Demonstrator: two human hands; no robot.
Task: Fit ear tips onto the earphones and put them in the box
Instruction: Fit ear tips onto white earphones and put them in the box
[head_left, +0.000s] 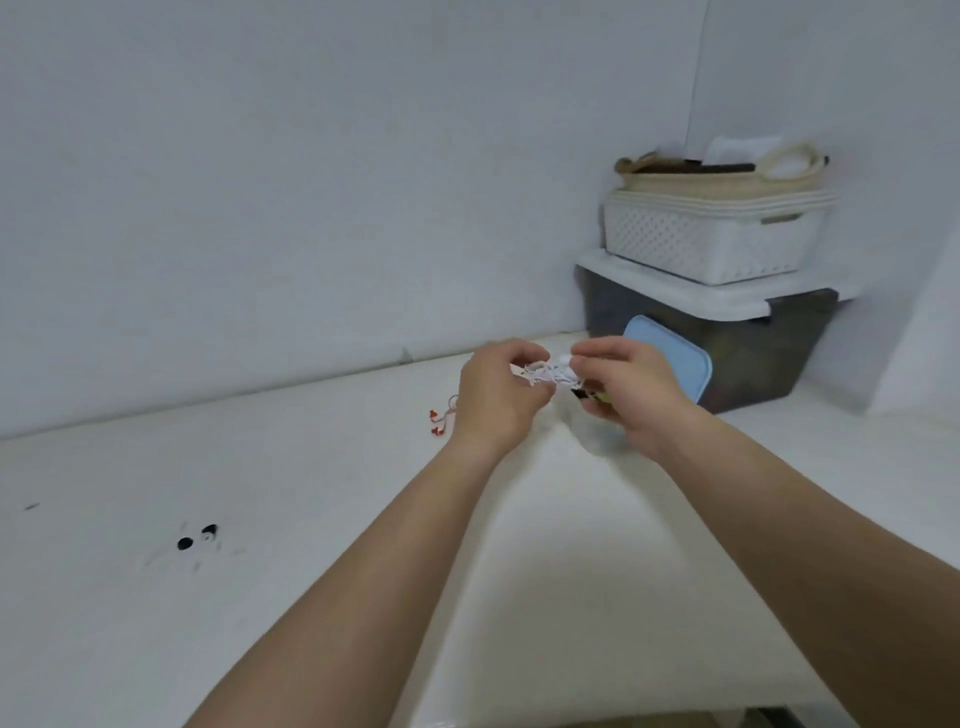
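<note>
Both my hands are stretched out over the white table (260, 493), meeting near its far edge. Between them is a bunch of white earphone cable (550, 373). My left hand (496, 397) pinches the left side of the bunch with curled fingers. My right hand (631, 387) grips the right side, with a small dark and yellowish piece (589, 396) showing under its fingers. A second earphone cable with red ends (440, 418) lies on the table just left of my left hand. Two small black ear tips (196, 538) lie on the table at the left.
At the back right corner a dark storage bin with a white lid (727, 301) carries a white lattice basket (701, 239) and a woven basket (717, 174). A light blue flat case (675, 358) leans against the bin. Grey walls close off the back and right.
</note>
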